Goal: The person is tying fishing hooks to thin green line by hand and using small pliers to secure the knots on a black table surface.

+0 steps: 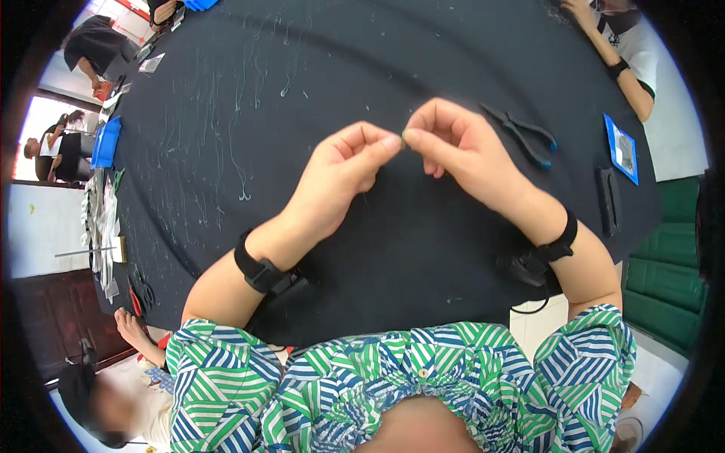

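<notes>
Over the middle of the black-covered table [393, 249], my left hand [349, 162] and my right hand [453, 147] meet with their fingertips almost touching. Each hand is closed in a thumb-and-finger pinch. Something tiny and greenish shows between the fingertips, too small to name. A pair of pliers [521, 132] with dark, blue-tipped handles lies spread on the cloth just right of my right hand. Left of my left hand, fishing hooks [244, 195] on thin, pale lines are laid out in rows on the cloth.
At the right lie a blue packet [621, 149] and a black bar-shaped object [609, 200]. A blue tray [106, 142], strips of packaging [102, 226] and red-handled pliers [136, 300] line the left edge. Other people sit or stand around the table, one at the upper right [623, 60].
</notes>
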The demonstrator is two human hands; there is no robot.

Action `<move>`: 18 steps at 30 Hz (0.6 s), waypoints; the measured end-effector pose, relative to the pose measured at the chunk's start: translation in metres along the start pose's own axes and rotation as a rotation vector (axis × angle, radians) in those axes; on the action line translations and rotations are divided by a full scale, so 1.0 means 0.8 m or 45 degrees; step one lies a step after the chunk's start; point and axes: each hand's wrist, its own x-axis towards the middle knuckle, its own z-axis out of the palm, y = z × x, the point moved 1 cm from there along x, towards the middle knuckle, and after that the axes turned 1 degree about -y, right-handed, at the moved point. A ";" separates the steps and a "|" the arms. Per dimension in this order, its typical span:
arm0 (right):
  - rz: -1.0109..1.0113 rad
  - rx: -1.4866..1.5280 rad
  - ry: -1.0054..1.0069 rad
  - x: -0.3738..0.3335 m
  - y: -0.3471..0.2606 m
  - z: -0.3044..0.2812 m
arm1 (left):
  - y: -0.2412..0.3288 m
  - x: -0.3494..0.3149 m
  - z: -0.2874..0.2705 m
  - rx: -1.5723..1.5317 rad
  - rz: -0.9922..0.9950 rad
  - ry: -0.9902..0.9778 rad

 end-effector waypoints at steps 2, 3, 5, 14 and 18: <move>-0.012 -0.015 0.020 -0.003 -0.002 0.004 | 0.002 -0.005 0.001 0.022 -0.012 -0.005; -0.017 -0.018 0.036 -0.004 -0.003 0.007 | 0.000 -0.006 0.000 0.026 -0.027 -0.002; -0.026 -0.021 0.072 -0.008 -0.005 0.012 | 0.003 -0.010 0.001 0.020 -0.042 -0.012; -0.198 -0.144 0.092 -0.016 -0.007 0.016 | 0.008 -0.014 -0.006 -0.178 -0.168 -0.152; -0.244 -0.181 0.114 -0.015 -0.007 0.013 | 0.009 -0.015 -0.002 -0.271 -0.209 -0.146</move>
